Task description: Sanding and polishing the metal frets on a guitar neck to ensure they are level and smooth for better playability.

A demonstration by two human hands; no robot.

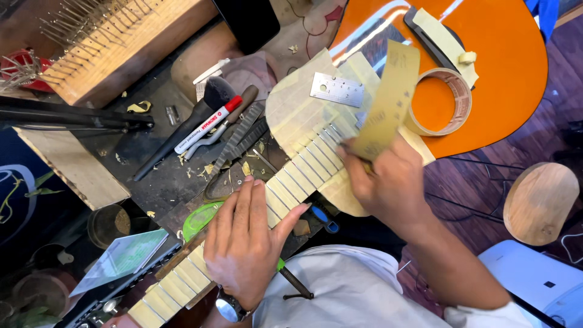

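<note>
Dark, cluttered workbench point(164, 176) strewn with wood shavings. Wooden block point(121, 42) studded with metal pins at upper left. Dark reddish wood-plank floor point(486, 176) at right, lit evenly by soft daylight. Round wooden stool point(540, 203) on those planks. White boxy appliance point(534, 279) at lower right. Potted plants point(36, 297) low at left, in shadow.

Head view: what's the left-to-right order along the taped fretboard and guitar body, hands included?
Left hand pressing on the taped fretboard → small metal ruler → right hand holding a strip of sandpaper → roll of masking tape lying on the orange guitar body → round wooden stool seat.
</note>
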